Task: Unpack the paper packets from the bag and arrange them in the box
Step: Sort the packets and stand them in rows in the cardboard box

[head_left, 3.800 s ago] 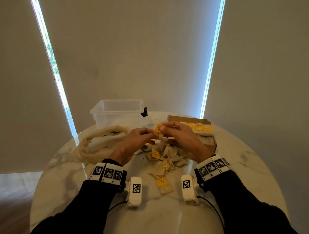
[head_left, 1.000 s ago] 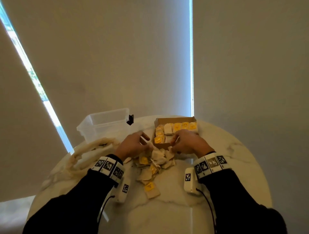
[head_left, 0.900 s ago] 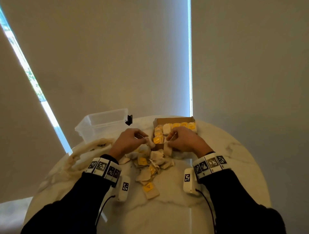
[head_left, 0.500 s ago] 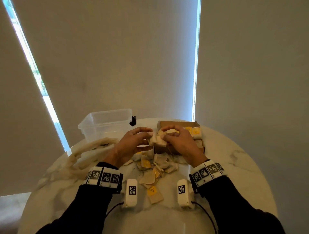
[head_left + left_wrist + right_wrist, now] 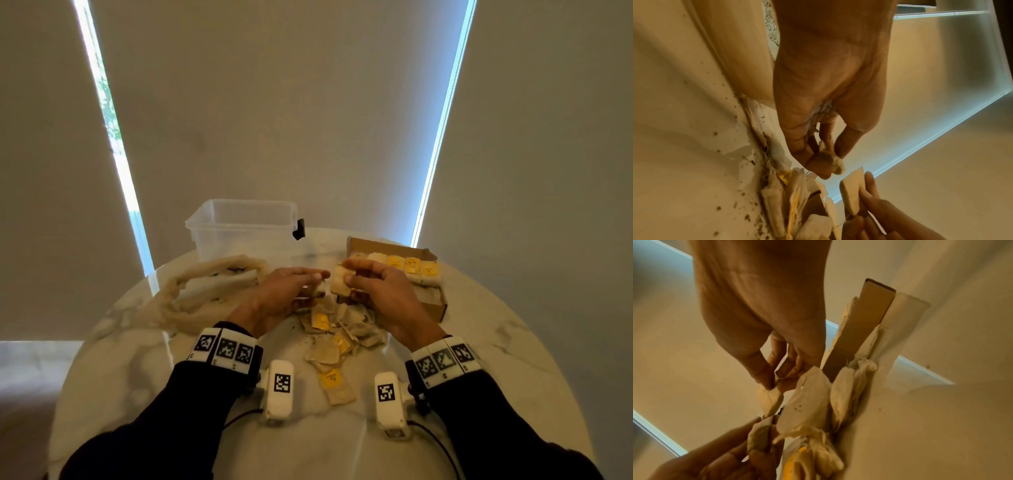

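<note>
Both hands raised above a round marble tabletop (image 5: 479,342), meeting just in front of the cardboard box (image 5: 431,301). Left hand (image 5: 277,294): thumb and fingers (image 5: 818,167) curled and pinching a small crumpled packet (image 5: 833,160). Right hand (image 5: 380,291): thumb and fingers (image 5: 764,369) pinching a flat pale packet (image 5: 340,286) by its upper edge, so that it hangs below the fingertips; the two held packets lie close beside each other without clear contact. A thin string shows near the right hand's fingers in the left wrist view; what it joins cannot be told.

The box sits right of centre on the tabletop, open, with a row of packets standing along its far side, several showing yellow tags (image 5: 412,267). A loose pile of paper packets (image 5: 342,335) lies on the tabletop between the wrists, touching the near left corner of the box; one packet with a yellow tag (image 5: 337,387) lies apart, nearest the person. Dark specks are scattered around the pile.

The cloth bag (image 5: 205,294) lies slumped at the left, just beside the left hand. Behind it stands a clear plastic tub (image 5: 239,233) with a black clip on its right end. Both wrists carry marker bands and a white camera unit, over dark sleeves
</note>
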`<state>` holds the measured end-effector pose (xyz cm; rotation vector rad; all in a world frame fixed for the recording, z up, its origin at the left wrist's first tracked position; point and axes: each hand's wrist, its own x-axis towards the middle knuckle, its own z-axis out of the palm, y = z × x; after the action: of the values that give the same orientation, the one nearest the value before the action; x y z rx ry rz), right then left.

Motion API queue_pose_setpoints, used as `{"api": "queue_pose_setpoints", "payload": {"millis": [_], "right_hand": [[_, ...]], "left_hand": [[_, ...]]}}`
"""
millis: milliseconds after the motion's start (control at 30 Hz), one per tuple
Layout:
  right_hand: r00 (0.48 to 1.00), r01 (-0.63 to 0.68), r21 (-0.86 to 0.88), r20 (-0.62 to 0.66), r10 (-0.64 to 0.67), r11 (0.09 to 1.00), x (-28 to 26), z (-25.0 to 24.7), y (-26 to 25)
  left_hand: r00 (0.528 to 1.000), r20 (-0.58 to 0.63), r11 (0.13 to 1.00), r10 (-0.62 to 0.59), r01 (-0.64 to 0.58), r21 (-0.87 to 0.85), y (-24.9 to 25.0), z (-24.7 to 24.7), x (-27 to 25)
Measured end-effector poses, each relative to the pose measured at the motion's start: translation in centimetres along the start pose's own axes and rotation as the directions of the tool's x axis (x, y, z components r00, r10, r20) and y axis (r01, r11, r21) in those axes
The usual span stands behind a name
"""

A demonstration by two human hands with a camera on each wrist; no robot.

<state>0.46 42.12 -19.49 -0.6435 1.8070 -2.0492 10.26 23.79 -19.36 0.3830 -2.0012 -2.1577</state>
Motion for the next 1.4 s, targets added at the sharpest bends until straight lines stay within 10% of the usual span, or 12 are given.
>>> {"api": "queue_pose_setpoints", "payload": {"millis": [667,900,1133,1400], "right_hand": [[0.996,0.062,-0.13,0.073,-0.053,0.99,-0.9,-0.2,-0.3],[0.981,0.047,-0.109,-0.183,-0.066,0.993,-0.3,-1.6,-0.5],[0.998,0.029,-0.329,0.054,-0.012,0.944,-0.9,-0.6,-0.5],[0.981,0.175,-0.201,-0.047,-0.188,0.964,-1.1,-0.7,-1.1]], "left_hand": [[0.999,0.033,0.977,-0.006,-0.001,0.215,0.1,0.3,-0.5],[0.994,-0.012,0.983,0.112,-0.109,0.145,0.1,-0.4,-0.3],[0.974,0.186,0.982,0.128,-0.152,0.116,0.3,0.0,-0.5],[0.987,0.134,0.97,0.093,-0.12,0.211,0.4,0.2,-0.5]]}}
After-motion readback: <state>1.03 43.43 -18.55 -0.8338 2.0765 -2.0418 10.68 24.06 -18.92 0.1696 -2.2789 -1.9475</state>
